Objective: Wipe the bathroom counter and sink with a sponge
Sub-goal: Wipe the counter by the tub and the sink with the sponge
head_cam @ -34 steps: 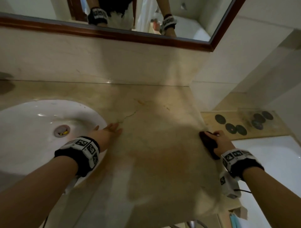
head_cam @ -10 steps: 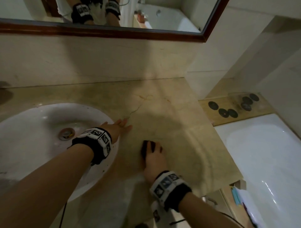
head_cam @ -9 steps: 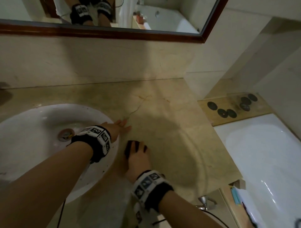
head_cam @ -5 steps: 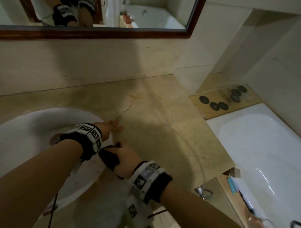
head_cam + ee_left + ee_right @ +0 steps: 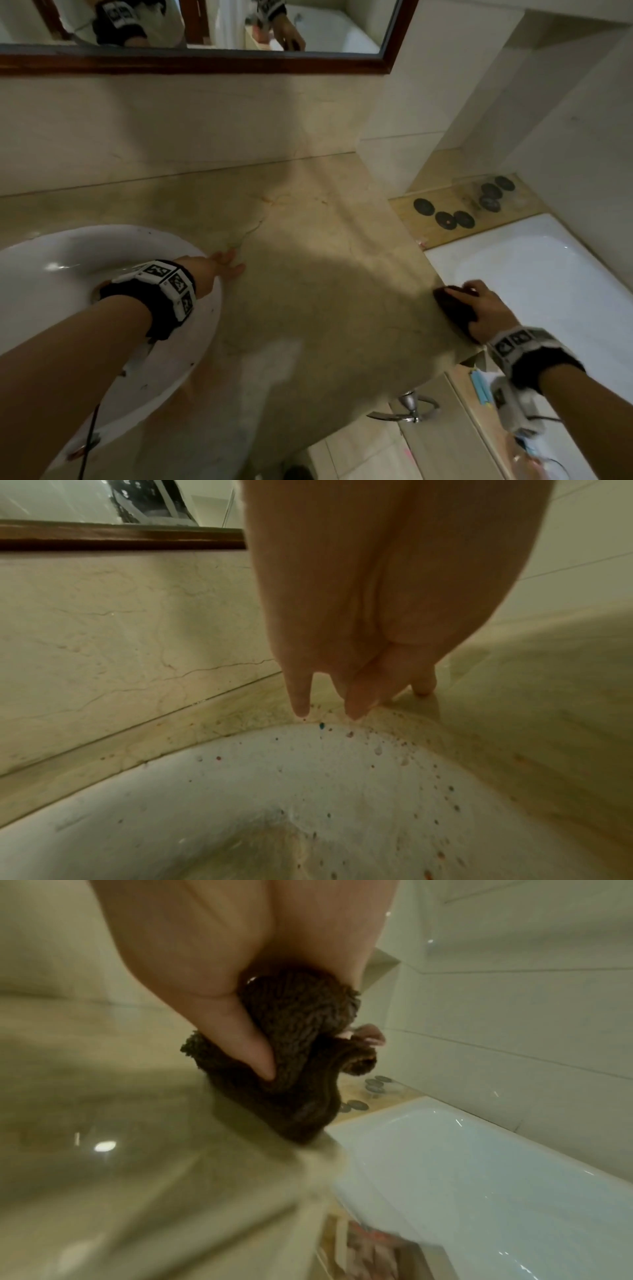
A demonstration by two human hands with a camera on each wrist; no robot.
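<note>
The beige marble surface [image 5: 325, 308] is darkening under your shadow; your right hand [image 5: 486, 313], having crossed from beside the sink [image 5: 51, 260], is gripping the dark sponge [image 5: 454, 308] at the surface's right edge; your left hand [image 5: 219, 269] is still resting flat, fingers straight, by the sink rim.

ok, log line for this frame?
stage: wiping counter | right hand: grips sponge at right edge | left hand: flat by sink
</note>
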